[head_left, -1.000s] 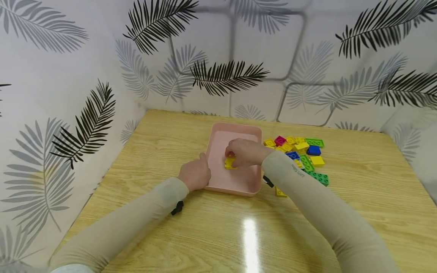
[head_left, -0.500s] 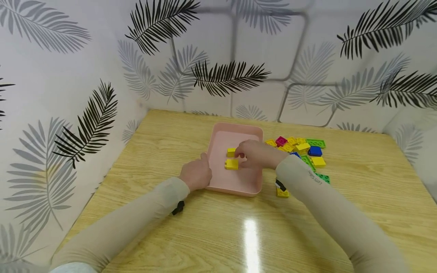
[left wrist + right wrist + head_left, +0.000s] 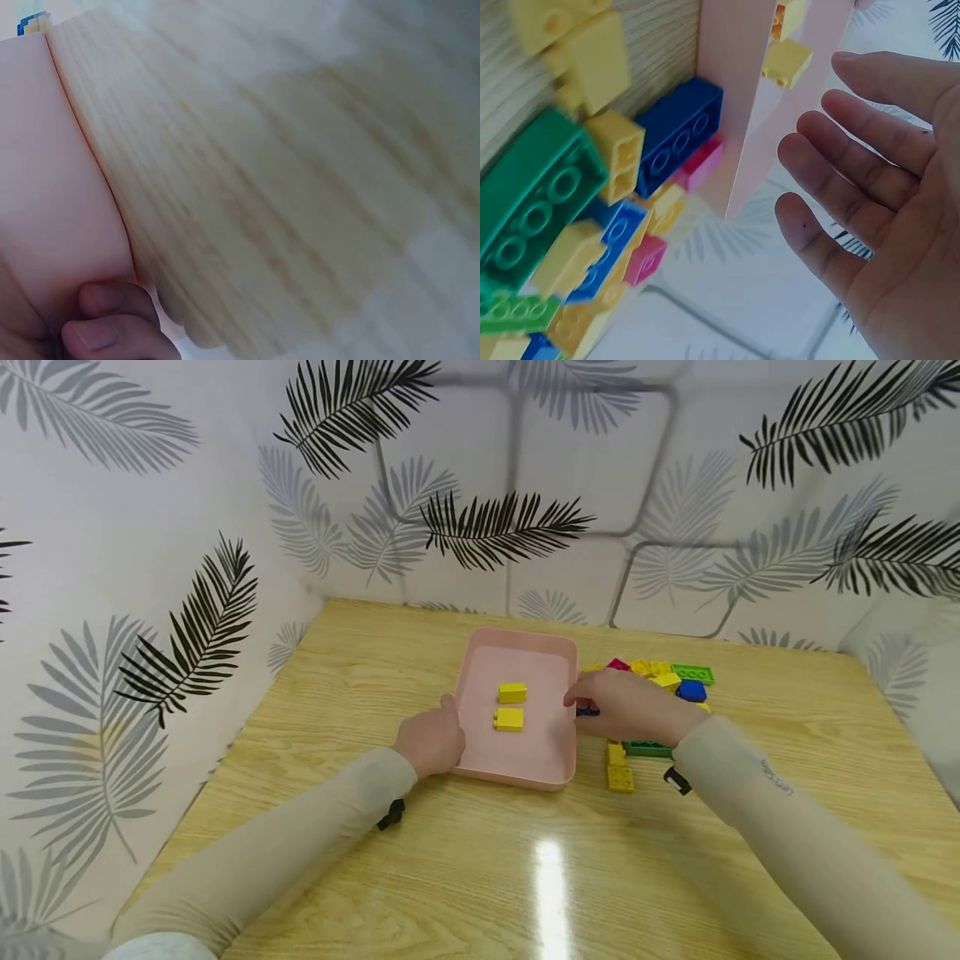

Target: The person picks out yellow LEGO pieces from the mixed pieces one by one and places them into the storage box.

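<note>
A pink plastic tray (image 3: 542, 758) lies on the table with two yellow toy building bricks (image 3: 509, 720) apart from each other on its floor. My left hand (image 3: 430, 742) grips the tray's near-left side, thumb up at the rim; in the left wrist view, curled fingertips (image 3: 101, 334) show against the tray's wall. Over the tray's right rim hovers my right hand (image 3: 636, 703), its fingers loosely spread and nothing in them. A dark blue brick (image 3: 681, 136) lies against the outside of the tray's right wall, partly hidden under the right hand in the head view.
Right of the tray lies a loose pile of bricks, with a long green one (image 3: 544, 199), a blue one (image 3: 692, 691) and several yellow ones (image 3: 619, 778). The wooden table (image 3: 360, 660) meets a leaf-patterned wall (image 3: 562, 568) behind.
My right hand let go of a yellow brick inside the tray, then moved right, out over the rim toward the pile. The left hand has stayed on the tray.
</note>
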The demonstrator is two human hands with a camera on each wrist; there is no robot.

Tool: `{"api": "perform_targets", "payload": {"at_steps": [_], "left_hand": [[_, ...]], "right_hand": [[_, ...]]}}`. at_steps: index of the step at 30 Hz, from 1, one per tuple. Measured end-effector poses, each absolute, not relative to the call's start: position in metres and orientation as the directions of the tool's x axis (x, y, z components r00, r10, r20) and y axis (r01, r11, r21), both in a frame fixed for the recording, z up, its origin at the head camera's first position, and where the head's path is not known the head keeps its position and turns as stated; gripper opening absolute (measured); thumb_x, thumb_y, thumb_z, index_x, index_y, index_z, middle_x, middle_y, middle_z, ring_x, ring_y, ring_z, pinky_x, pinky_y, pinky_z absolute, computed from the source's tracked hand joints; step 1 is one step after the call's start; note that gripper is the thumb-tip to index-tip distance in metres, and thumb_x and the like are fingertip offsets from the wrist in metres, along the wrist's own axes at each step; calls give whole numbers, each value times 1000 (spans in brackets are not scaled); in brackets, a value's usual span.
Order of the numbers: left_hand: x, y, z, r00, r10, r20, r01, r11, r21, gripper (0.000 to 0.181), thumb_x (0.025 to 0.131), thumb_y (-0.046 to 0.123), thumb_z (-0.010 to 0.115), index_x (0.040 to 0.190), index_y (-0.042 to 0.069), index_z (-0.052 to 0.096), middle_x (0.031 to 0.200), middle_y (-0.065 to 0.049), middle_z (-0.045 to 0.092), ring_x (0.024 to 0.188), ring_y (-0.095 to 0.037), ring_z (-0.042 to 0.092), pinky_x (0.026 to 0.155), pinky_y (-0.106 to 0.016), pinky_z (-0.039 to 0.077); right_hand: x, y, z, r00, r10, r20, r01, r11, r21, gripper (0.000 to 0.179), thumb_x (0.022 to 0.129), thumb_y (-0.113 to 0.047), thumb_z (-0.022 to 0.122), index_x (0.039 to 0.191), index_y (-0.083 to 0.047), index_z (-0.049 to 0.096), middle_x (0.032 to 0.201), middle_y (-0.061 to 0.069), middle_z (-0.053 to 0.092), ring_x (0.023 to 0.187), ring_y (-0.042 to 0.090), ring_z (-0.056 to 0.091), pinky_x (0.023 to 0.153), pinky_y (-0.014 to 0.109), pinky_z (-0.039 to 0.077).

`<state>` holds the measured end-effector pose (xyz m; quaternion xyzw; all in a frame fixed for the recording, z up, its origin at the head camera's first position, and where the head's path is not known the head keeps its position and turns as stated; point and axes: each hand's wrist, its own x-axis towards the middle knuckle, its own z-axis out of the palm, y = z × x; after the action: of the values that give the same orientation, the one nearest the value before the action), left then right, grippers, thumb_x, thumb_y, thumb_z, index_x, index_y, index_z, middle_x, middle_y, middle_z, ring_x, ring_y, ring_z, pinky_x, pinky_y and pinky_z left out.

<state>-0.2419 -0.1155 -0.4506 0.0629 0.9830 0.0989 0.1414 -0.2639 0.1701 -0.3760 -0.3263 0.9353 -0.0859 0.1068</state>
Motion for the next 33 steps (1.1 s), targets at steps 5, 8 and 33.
{"api": "perform_targets", "payload": {"at_steps": [5,8,33], "left_hand": [[-241,-114,-451,-951,159,-264,107,974,202,59,104,22,43,150,-8,23,65,-5,59,50,-16,51,45,-29,40],[-241,-113,-451,-950,165,-264,111,972,206,59,104,22,42,150,-8,23,65,-5,59,50,-16,51,45,-29,40],[-239,-114,-448,-950,146,-277,83,971,224,54,103,21,41,145,-8,28,64,-6,57,51,-17,52,44,-29,39]], "right_hand": [[-252,192,-374,-769,-624,-138,-597,779,-191,31,90,-24,76,119,-13,73,114,2,72,102,20,67,94,44,54],[-244,207,-376,-771,-621,-142,-599,782,-169,28,90,-23,76,116,-12,73,112,4,73,100,22,68,91,44,55],[-197,245,-410,-801,-558,-218,-518,828,-215,41,92,-29,74,131,-22,65,132,3,66,118,28,64,98,52,51]]}}
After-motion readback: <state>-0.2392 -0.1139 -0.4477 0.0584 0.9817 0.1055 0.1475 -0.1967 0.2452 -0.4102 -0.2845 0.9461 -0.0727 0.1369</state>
